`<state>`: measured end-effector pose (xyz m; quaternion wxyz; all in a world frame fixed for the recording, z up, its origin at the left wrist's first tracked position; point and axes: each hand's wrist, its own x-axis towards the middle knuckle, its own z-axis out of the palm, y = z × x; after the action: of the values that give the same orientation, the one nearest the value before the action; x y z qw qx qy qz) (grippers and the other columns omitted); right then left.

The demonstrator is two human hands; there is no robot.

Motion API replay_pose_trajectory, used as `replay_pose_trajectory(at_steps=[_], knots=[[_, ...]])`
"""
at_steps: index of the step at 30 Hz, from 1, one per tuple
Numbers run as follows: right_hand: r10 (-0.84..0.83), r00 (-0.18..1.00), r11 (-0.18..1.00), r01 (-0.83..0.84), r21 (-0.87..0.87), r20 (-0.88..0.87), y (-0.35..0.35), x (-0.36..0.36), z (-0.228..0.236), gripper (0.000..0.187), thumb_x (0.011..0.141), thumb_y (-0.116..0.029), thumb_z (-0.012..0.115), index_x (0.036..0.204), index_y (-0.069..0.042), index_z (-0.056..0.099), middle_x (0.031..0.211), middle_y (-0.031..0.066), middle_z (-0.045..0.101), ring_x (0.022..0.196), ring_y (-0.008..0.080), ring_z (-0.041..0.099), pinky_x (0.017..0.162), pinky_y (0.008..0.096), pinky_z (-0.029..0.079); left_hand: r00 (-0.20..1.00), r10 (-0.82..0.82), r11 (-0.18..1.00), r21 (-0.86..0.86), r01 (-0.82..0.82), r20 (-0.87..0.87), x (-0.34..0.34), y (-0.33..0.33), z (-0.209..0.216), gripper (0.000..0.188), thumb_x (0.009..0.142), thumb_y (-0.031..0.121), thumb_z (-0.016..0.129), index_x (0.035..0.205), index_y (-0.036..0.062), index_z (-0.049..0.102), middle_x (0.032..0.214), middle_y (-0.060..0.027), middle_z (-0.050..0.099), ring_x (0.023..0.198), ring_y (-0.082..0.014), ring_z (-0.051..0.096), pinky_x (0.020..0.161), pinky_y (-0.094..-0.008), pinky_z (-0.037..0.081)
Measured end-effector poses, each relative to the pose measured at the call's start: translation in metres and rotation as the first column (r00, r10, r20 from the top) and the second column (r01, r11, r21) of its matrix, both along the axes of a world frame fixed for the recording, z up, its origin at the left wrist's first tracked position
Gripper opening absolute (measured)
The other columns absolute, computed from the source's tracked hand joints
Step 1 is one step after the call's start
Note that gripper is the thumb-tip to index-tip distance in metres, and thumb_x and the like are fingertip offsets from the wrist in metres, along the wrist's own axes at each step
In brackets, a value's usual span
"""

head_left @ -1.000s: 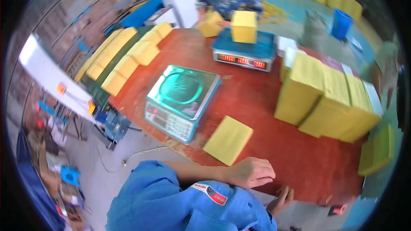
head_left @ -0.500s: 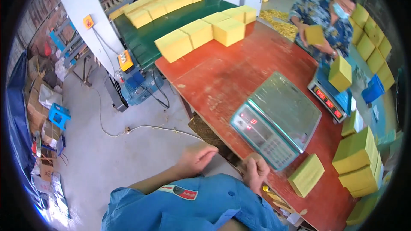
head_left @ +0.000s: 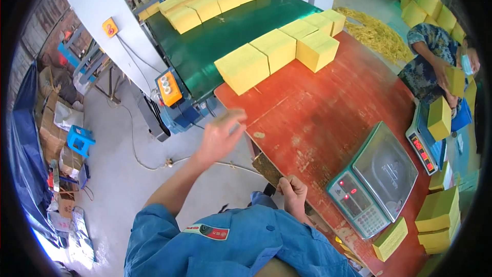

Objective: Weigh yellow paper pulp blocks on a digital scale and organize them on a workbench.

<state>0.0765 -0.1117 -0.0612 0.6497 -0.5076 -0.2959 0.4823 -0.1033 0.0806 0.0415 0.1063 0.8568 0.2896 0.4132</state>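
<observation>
nearest block: yellow stack [head_left: 245, 66] sits at the near end of the green belt [head_left: 215, 36], right where it meets the red table [head_left: 318, 107], a little beyond the reaching hand
left hand [head_left: 220, 136]: up in the air, fingers spread loose, holding nothing, near the table corner and short of that block
right hand [head_left: 293, 195]: curled over the table's near edge, fingers pressed together, gripping wood as far as I can tell
risk: the block looks like loose stacked sheets, so a one-handed grab at a corner could fan or spill them off the belt edge
more blocks: two more [head_left: 279, 47] [head_left: 318, 50] just beside it, others further up the belt
scale [head_left: 376, 177]: grey, flat shiny pan, well apart to the right
shapes: blocks square, crisp-edged, papery matte; belt smooth; table scuffed, worn pale in patches
other person [head_left: 435, 61]: far side, holding a yellow block
</observation>
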Motion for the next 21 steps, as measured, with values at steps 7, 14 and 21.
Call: replay_pose_trajectory(at_steps=[7,14,21], knots=[[0.055,0.996,0.997,-0.059,-0.059,-0.070,0.063,0.012,-0.007,0.024,0.094,-0.013,0.061,0.072,-0.005,0.059,0.066,0.0021,0.059,0.056,0.0054,0.046,0.050,0.0229,0.035,0.938,0.314,0.948,-0.004,-0.318,-0.146,0.006,0.225,-0.002,0.046,0.088,0.026,0.062,0.126,0.0013,0.054,0.119,-0.0233,0.060,0.108,-0.0395,0.059,0.090,-0.0437,0.049],[0.256,0.950,0.896,-0.302,-0.327,-0.177,0.056,0.007,-0.006,0.022,0.096,-0.018,0.059,0.084,-0.001,0.066,0.076,0.0029,0.064,0.072,0.0086,0.057,0.065,0.0244,0.045,0.741,0.334,0.771,-0.283,-0.571,-0.583,0.063,0.255,-0.039,0.068,0.088,0.056,0.048,0.140,0.0118,0.044,0.125,-0.0202,0.057,0.119,-0.0350,0.055,0.098,-0.0470,0.044],[0.029,0.837,0.941,-0.207,-0.266,-0.547,0.052,-0.070,-0.071,0.030,0.097,-0.016,0.053,0.122,0.000,0.056,0.116,0.0124,0.063,0.105,0.0229,0.061,0.091,0.0358,0.048,0.855,-0.015,0.972,-0.208,-0.109,-0.518,0.039,0.131,-0.050,0.069,0.090,0.050,0.057,0.141,0.0071,0.040,0.113,-0.0224,0.059,0.105,-0.0399,0.058,0.087,-0.0510,0.047]])
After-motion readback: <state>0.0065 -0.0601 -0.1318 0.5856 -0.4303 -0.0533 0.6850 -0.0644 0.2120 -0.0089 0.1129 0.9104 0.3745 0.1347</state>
